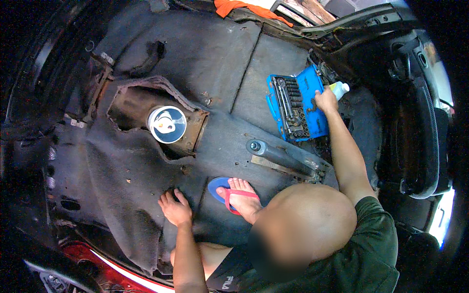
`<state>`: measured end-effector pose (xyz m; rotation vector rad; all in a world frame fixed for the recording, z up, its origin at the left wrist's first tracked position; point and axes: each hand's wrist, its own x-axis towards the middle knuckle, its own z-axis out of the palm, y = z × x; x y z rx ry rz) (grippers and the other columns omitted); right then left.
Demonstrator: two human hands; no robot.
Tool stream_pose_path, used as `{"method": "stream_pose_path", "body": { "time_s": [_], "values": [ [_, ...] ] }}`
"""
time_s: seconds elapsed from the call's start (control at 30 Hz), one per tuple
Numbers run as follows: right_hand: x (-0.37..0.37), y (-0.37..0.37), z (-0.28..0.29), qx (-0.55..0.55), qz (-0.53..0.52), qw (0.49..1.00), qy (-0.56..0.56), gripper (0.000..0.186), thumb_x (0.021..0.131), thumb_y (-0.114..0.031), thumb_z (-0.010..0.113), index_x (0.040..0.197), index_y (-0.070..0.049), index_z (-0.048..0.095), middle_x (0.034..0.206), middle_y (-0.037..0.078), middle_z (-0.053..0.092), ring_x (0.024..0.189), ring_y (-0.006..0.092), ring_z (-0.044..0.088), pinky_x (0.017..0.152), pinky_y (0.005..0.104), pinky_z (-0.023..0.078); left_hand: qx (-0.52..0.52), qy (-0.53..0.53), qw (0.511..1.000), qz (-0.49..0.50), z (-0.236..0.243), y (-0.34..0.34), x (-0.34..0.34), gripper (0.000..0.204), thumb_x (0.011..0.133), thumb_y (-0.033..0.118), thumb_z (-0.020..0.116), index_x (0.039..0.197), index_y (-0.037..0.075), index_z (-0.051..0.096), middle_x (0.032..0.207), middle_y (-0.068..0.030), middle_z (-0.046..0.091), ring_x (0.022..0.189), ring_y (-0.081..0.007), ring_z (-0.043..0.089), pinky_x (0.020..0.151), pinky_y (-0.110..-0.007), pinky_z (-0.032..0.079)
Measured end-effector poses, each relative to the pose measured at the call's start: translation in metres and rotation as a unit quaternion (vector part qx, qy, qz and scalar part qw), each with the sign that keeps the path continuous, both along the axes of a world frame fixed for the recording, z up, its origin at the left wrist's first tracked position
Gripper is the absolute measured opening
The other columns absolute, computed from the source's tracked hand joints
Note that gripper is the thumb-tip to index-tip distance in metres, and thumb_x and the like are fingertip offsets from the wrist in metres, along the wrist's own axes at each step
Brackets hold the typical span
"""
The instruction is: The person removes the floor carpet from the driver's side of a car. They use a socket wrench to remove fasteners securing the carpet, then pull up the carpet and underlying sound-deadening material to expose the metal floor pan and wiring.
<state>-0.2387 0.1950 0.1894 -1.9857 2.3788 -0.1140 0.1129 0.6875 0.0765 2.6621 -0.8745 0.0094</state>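
the open blue socket set case point(295, 105) lies on the grey felt carpet point(220, 58) of a stripped car floor, to the right of centre, its rows of dark sockets facing up. the right hand point(326, 100) rests at the case's right edge with the fingers bent down over it; whether they pinch a socket or only touch the plastic cannot be told. just beside that hand stands a white plastic bottle point(340, 89) with a blue cap. the left hand point(175, 209) is well apart, pressed on the carpet with the fingers loosely curled and grasping nothing, seemingly propping the body. between the hands sit a foot in a blue flip-flop point(239, 195) with a red strap and a grey metal cylinder point(281, 154) on a bracket. further left, a ragged opening in the carpet shows a round white-and-dark cap point(167, 124) set in rusty metal. an orange cloth point(234, 6) lies at the top edge. the step in hand looks like choosing a tool from the case; the next move would call for a firm pinch on one piece without tipping the case.
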Motion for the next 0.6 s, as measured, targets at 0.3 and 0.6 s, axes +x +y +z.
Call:
{"method": "stream_pose_path", "body": {
  "time_s": [0.3,0.6],
  "values": [
    [0.047,0.035,-0.058,0.108,0.343,0.929,-0.086,0.042,0.086,-0.033,0.073,0.117,-0.005,0.068,0.116,0.017,0.07,0.107,0.0368,0.066,0.093,0.0466,0.053,0.003,-0.054,0.999,-0.001,-0.01,-0.002,-0.005,0.035,0.1,0.028,0.052,0.102,-0.005,0.067,0.105,-0.0241,0.064,0.105,-0.0442,0.055,0.097,-0.049,0.045],
    [0.039,0.039,-0.066,0.295,0.403,0.85,-0.168,0.1,0.073,-0.008,0.086,0.154,-0.01,0.028,0.135,0.018,0.056,0.112,0.0265,0.062,0.095,0.0408,0.051,-0.014,0.052,0.998,0.029,0.008,-0.001,0.008,0.032,0.095,0.034,0.057,0.096,0.002,0.066,0.105,-0.0195,0.064,0.104,-0.038,0.058,0.093,-0.048,0.048]
  ]
}}
